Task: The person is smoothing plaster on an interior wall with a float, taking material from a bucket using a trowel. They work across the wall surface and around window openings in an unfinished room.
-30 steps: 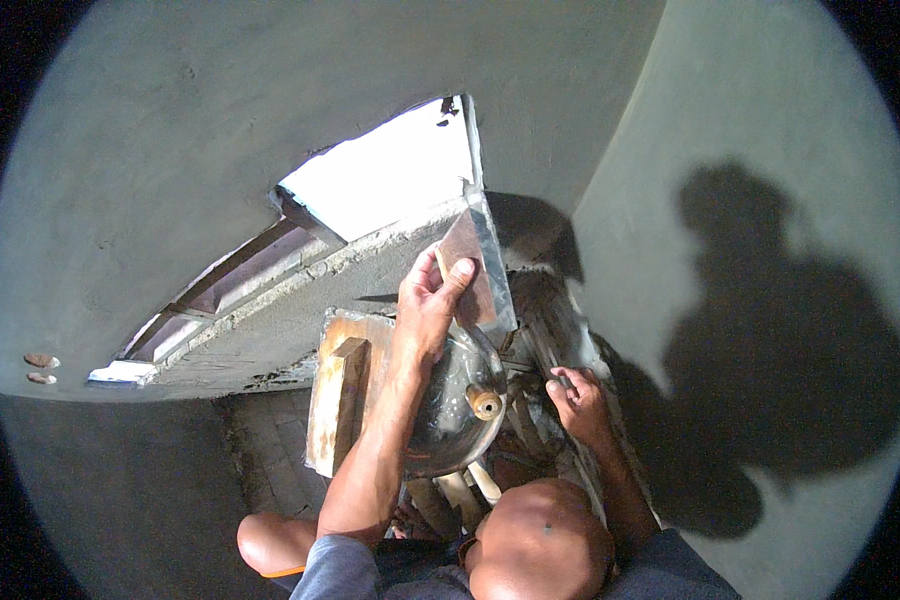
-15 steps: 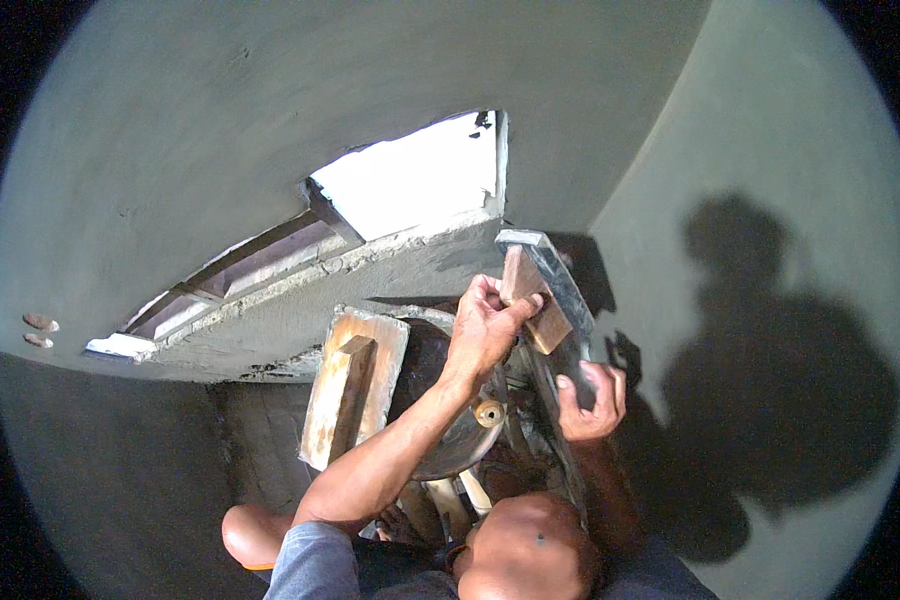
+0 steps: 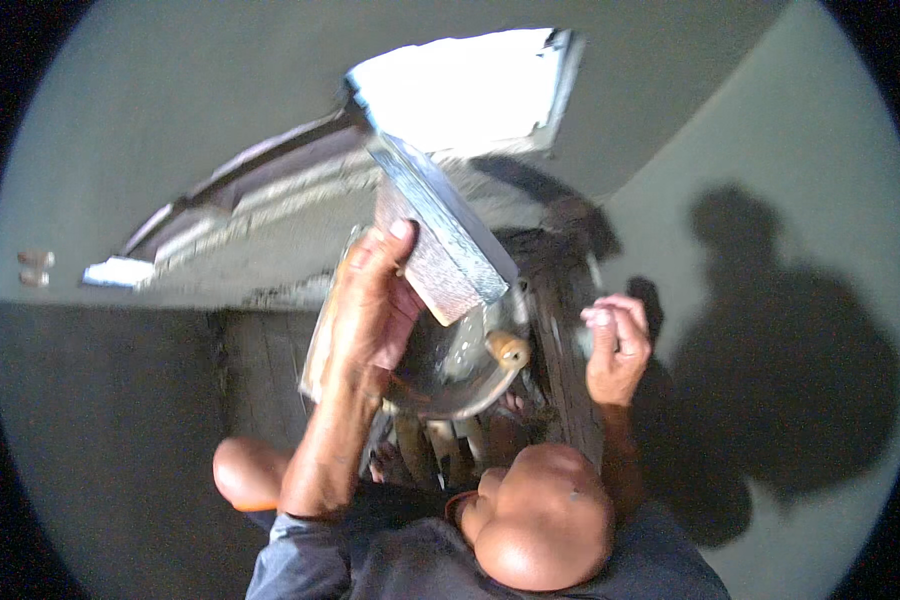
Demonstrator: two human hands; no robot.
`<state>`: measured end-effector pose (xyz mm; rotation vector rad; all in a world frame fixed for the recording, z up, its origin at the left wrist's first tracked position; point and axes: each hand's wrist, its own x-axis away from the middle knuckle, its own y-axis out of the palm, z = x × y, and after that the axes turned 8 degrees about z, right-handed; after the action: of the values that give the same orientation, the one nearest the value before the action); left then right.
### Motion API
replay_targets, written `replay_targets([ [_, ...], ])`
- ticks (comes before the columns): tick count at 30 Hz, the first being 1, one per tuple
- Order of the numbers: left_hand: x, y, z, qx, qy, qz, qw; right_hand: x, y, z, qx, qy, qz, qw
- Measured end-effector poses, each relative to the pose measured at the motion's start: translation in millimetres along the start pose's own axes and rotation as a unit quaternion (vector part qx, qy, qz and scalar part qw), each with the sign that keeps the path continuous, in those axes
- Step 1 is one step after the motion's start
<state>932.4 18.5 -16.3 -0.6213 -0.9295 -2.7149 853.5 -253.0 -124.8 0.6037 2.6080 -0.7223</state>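
My left hand [image 3: 368, 300] is closed around the wooden handle of a plastering float [image 3: 440, 225]. The float is raised and tilted, its worn grey board facing away from the hand. Behind my left hand and wrist, another wooden float [image 3: 317, 350] shows only a pale edge. Below the raised float sits a dark, round basin [image 3: 470, 408] with wet contents. A light wooden tool handle [image 3: 510, 349] lies at its right rim. My right hand [image 3: 618, 360] is held up to the right of the basin, fingers curled and thumb pressed in; blur hides what they hold.
Ahead stands a grey plastered wall [image 3: 220, 80] with a bright window opening [image 3: 460, 90] and a rough ledge [image 3: 270, 215] below it. Another plastered wall [image 3: 790, 140] on the right carries my dark shadow. Boards [image 3: 560, 350] run beside the basin.
My left hand has drawn the float leftward and turned it, away from my right hand. My right hand has shifted slightly up and right. The view has tilted, moving the window higher.
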Motion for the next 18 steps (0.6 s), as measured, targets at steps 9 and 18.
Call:
replay_targets([
  [9, 114.3, -119.5, 86.2, 0.044, 0.156, 0.129, 0.978, -82.8, 10.8, -101.0, -0.089, -0.055, -0.163, 0.981],
  [18, 223.4, -261.8, 140.1, 0.152, 0.279, 0.147, 0.937, -81.8, 25.6, -194.7, -0.012, -0.083, -0.255, 0.963],
])
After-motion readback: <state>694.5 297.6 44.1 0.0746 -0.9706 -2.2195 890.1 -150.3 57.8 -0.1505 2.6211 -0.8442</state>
